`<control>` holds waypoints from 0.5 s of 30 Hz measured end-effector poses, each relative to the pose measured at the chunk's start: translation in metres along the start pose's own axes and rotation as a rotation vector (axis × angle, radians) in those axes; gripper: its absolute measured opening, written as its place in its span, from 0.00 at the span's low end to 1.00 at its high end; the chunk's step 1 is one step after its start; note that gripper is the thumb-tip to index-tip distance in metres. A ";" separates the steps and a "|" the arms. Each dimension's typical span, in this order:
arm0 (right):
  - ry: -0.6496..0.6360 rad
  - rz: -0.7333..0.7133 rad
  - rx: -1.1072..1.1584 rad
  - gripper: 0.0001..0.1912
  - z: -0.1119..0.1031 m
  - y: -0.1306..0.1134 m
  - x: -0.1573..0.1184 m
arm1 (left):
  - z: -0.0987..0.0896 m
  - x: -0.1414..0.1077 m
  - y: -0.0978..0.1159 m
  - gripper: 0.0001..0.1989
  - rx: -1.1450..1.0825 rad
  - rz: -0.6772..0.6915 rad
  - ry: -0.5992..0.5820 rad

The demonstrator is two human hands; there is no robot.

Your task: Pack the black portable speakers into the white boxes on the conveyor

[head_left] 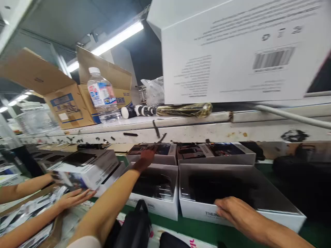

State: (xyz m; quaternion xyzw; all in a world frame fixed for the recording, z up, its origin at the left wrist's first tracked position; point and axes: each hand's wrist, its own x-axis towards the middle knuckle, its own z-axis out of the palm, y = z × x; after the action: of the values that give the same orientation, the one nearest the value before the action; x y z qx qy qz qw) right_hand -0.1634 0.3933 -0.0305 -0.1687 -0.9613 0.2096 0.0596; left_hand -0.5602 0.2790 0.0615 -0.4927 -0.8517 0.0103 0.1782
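Observation:
My right hand point(231, 208) has its fingers curled over the front rim of a white box point(214, 217) with a dark, shiny inside or cover. My left hand point(145, 159) reaches across a second open-looking white box point(165, 210) to a printed box point(168, 159) in the row behind. Its fingertips are small and dim against that box's dark top, so their grip is hard to make out. Another printed box point(207, 153) lies behind the one at my right hand.
At left, a co-worker's hands point(73, 199) hold a tilted printed box point(90, 172). Above runs a shelf edge point(186, 132) with a water bottle point(102, 96), a cardboard carton point(69, 106), a striped-handled bat-like object point(181, 110) and a large white box point(232, 69). Black pouches point(136, 224) lie near me.

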 end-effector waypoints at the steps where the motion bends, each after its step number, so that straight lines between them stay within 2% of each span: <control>1: -0.049 -0.014 -0.031 0.17 -0.006 -0.005 -0.001 | -0.001 -0.002 0.000 0.32 0.001 0.012 0.009; 3: -0.103 -0.011 -0.085 0.14 -0.019 -0.016 -0.001 | -0.001 -0.003 0.001 0.34 -0.001 0.017 0.035; 6: -0.128 0.046 -0.161 0.11 -0.032 -0.024 0.003 | 0.002 0.006 0.004 0.31 -0.008 0.011 0.063; 10: -0.119 0.100 -0.221 0.11 -0.037 -0.023 0.008 | 0.010 0.014 0.006 0.30 0.016 0.064 0.100; 15: -0.141 0.122 -0.222 0.13 -0.040 -0.032 0.015 | 0.022 0.014 0.003 0.25 0.075 0.144 0.248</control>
State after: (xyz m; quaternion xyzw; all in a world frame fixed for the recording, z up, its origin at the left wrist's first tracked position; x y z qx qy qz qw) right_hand -0.1795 0.3869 0.0202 -0.2172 -0.9683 0.1163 -0.0399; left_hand -0.5707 0.2960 0.0444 -0.5431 -0.7846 -0.0059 0.2991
